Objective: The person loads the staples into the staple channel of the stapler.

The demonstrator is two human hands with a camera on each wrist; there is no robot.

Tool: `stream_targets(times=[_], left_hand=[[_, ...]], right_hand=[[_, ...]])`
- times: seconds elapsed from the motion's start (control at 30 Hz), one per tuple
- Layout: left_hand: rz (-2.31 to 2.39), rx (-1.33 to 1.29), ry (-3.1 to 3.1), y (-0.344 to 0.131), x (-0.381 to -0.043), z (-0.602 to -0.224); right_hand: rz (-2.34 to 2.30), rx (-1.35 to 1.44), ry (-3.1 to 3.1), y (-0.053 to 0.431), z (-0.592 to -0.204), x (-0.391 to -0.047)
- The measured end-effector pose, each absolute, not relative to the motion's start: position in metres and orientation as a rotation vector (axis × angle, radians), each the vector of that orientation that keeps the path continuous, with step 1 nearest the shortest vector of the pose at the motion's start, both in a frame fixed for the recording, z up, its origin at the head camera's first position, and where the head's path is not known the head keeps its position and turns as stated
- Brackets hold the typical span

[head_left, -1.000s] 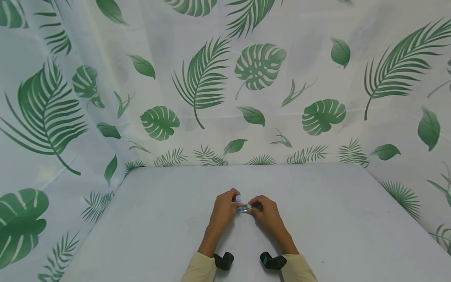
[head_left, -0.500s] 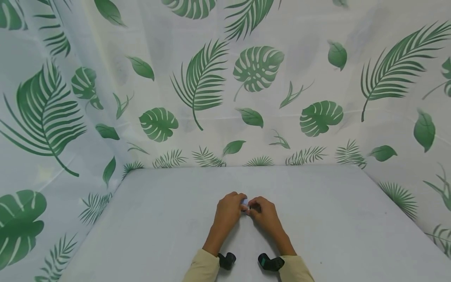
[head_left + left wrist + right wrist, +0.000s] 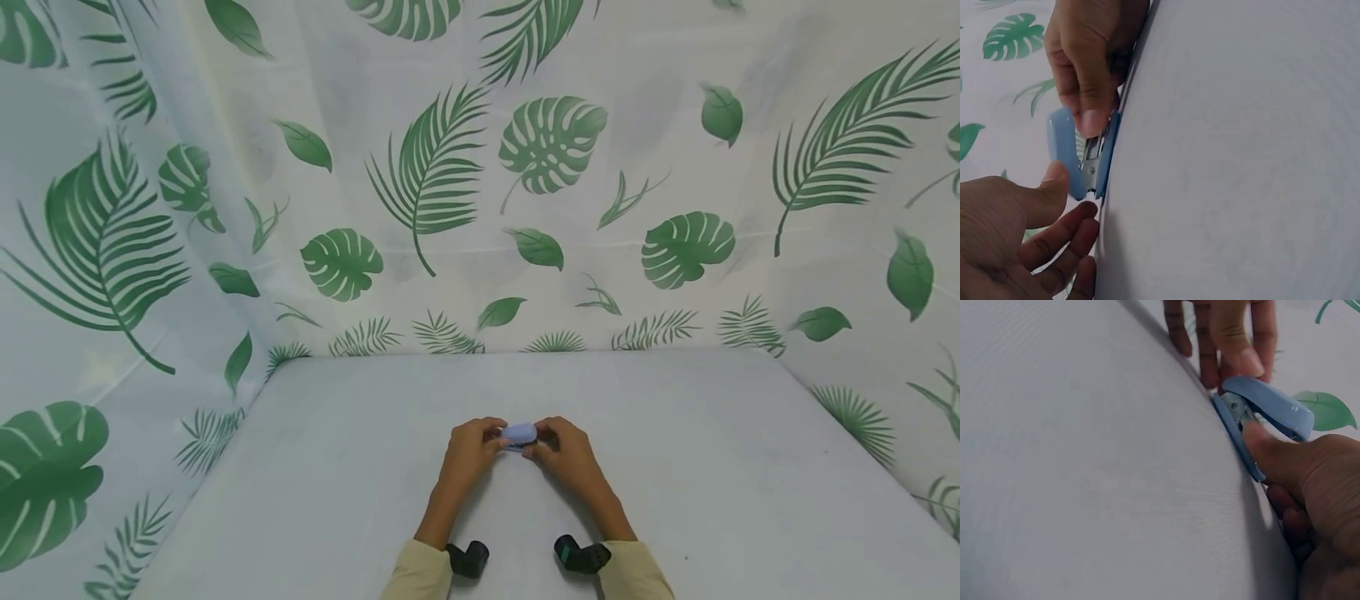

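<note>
A small light-blue stapler point(image 3: 519, 433) is between the two hands, low over the white table, its cap tilted up from the metal magazine point(image 3: 1090, 165) and the blue base point(image 3: 1232, 434). My right hand point(image 3: 567, 447) grips its front end, thumb on the magazine under the raised cap in the right wrist view. At the hinge end is my left hand point(image 3: 468, 448); its thumb point(image 3: 1055, 181) lies against the cap and the index finger is behind it, while the other fingers spread loosely beside the hinge. The inside of the magazine is mostly hidden by the right thumb.
The white table point(image 3: 360, 467) spreads out around the hands. Behind it and at both sides hangs a white curtain point(image 3: 450, 292) with green leaf prints. Black wrist cameras point(image 3: 468, 558) sit by both sleeves.
The stapler's cap stood raised at the left with the magazine exposed; it has since swung down over the magazine. My left hand moved in toward the right, then back left to the hinge end.
</note>
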State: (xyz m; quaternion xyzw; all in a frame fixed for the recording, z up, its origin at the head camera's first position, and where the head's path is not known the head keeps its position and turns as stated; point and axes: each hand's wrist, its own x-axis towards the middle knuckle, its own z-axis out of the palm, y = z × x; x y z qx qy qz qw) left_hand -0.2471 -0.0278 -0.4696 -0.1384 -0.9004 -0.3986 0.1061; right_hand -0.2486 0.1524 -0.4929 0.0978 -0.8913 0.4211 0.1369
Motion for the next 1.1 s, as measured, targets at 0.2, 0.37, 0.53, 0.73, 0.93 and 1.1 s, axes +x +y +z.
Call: stream_targets(times=[0.2, 0.37, 0.53, 0.73, 0.93, 1.1], left_hand=[[-1.151, -0.386, -2.625, -0.026, -0.246, -0.475], [-1.122, -0.343, -2.648, -0.023, -0.248, -0.476], [-1.081, -0.303, -2.673, -0.021, -0.249, -0.476], [-1.036, -0.262, -2.707, -0.016, -0.25, -0.474], [-1.024, -0.235, -2.706, -0.014, -0.252, -0.47], [-1.068, -0.258, -2.688, -0.016, -0.251, -0.471]], right_hand=[[1.32, 0.192, -2.614, 0.149, -0.493, -0.252], [1.279, 0.094, -2.621, 0.144, -0.491, -0.253], [1.305, 0.101, -2.615, 0.142, -0.491, -0.251], [1.316, 0.145, -2.604, 0.144, -0.49, -0.252], [1.306, 0.162, -2.598, 0.144, -0.487, -0.256], [1.277, 0.18, -2.601, 0.144, -0.485, -0.254]])
